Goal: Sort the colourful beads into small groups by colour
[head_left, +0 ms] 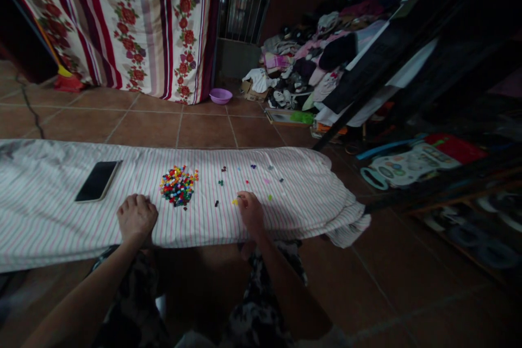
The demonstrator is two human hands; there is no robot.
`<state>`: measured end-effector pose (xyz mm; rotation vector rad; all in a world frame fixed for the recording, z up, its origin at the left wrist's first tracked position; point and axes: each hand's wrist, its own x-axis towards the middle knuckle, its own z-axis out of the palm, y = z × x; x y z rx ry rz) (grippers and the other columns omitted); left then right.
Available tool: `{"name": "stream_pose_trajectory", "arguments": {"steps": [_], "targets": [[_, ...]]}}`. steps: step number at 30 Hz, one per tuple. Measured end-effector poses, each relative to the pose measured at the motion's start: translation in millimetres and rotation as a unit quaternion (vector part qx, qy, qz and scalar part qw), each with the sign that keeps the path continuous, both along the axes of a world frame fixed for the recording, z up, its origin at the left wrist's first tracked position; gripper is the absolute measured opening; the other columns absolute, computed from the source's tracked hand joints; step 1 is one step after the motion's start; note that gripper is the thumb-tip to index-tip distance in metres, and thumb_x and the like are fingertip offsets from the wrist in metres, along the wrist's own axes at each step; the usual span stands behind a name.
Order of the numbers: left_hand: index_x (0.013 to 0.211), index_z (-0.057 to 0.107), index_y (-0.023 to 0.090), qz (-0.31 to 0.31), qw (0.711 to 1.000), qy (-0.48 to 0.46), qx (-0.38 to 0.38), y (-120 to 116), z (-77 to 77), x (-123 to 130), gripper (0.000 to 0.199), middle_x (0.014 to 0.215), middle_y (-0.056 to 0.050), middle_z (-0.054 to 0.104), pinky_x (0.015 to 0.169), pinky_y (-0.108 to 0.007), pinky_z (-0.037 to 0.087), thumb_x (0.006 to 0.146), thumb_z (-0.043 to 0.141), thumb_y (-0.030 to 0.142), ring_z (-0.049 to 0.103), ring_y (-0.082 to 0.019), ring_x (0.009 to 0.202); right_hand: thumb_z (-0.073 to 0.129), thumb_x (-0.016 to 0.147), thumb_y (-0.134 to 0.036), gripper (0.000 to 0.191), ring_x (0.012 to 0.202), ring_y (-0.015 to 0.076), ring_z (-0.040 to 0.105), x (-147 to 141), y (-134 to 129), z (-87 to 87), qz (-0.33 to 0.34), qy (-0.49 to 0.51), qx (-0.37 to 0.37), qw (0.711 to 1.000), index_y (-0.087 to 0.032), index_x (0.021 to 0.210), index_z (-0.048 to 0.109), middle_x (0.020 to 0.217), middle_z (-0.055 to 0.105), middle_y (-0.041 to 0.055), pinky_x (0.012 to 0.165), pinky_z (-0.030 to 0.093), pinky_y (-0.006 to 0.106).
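Observation:
My right hand [250, 212] is over the striped cloth [302, 217], thumb and fingertips pinched together. A tiny dark spot shows at the fingertips, too small to name. Just left of them lie small yellow pieces [235, 202]. My left hand [137, 216] rests curled on the cloth near its front edge, with nothing visible in it. Ahead and to its right is a pile of small multicoloured bead-like pieces [178, 186]. Small single-colour groups are spread to the right of the pile, among them green pieces [221, 182], dark pieces [216, 204] and purple pieces [253, 166].
A phone [98, 181] lies on the cloth at left. Beyond are a floral curtain [142, 27], a purple basin [221, 96] and a heap of clothes [305, 60]. A dark metal frame [346, 114] slants up at right. The floor is tiled.

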<state>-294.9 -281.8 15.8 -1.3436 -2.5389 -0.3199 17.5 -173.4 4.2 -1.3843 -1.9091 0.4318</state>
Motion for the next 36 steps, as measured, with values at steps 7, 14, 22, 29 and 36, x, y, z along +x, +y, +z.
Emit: {"name": "stream_pose_trajectory", "arguments": {"steps": [7, 14, 22, 29, 36], "targets": [[0.096, 0.053, 0.014, -0.002, 1.0, 0.006, 0.004, 1, -4.5, -2, 0.03, 0.1, -0.014, 0.056, 0.082, -0.038, 0.032, 0.087, 0.03, 0.031, 0.05, -0.027, 0.096, 0.047, 0.082, -0.015, 0.023, 0.087, 0.018, 0.061, -3, 24, 3.4, 0.037, -0.033, 0.023, 0.999, -0.02, 0.088, 0.068, 0.091, 0.066, 0.006, 0.082, 0.047, 0.028], [0.095, 0.053, 0.014, -0.004, 1.0, 0.021, 0.006, 2, -7.7, -3, 0.027, 0.1, -0.012, 0.057, 0.081, -0.038, 0.032, 0.087, 0.033, 0.031, 0.051, -0.026, 0.095, 0.054, 0.083, -0.014, 0.019, 0.079, 0.0162, 0.06, -33, 53, -4.8, 0.034, -0.089, -0.007, 0.995, -0.022, 0.091, 0.069, 0.087, 0.065, 0.0045, 0.073, 0.045, 0.025], [0.094, 0.054, 0.015, 0.0, 1.0, 0.013, 0.005, 3, -6.5, -3, 0.026, 0.101, -0.012, 0.058, 0.082, -0.038, 0.033, 0.087, 0.034, 0.03, 0.051, -0.025, 0.095, 0.053, 0.086, -0.011, 0.023, 0.092, 0.0155, 0.061, -57, 67, -0.5, 0.046, -0.172, -0.082, 0.981, -0.02, 0.102, 0.066, 0.1, 0.066, 0.0064, 0.079, 0.041, 0.023], [0.095, 0.054, 0.014, 0.001, 1.0, 0.009, 0.003, 3, -2.7, -2, 0.025, 0.101, -0.012, 0.058, 0.082, -0.038, 0.034, 0.086, 0.036, 0.03, 0.051, -0.025, 0.095, 0.05, 0.086, -0.011, 0.026, 0.096, 0.0163, 0.06, -62, 69, -0.9, 0.051, -0.19, -0.104, 0.975, -0.02, 0.104, 0.066, 0.103, 0.066, 0.0066, 0.082, 0.041, 0.024], [0.095, 0.054, 0.013, 0.001, 1.0, 0.006, 0.001, 3, -1.1, -1, 0.026, 0.101, -0.012, 0.058, 0.082, -0.038, 0.034, 0.087, 0.037, 0.03, 0.051, -0.026, 0.096, 0.045, 0.08, -0.003, 0.037, 0.099, 0.0166, 0.061, -57, 67, -11.3, 0.069, -0.129, -0.062, 0.987, -0.019, 0.105, 0.067, 0.103, 0.069, 0.0058, 0.089, 0.044, 0.026]]}}
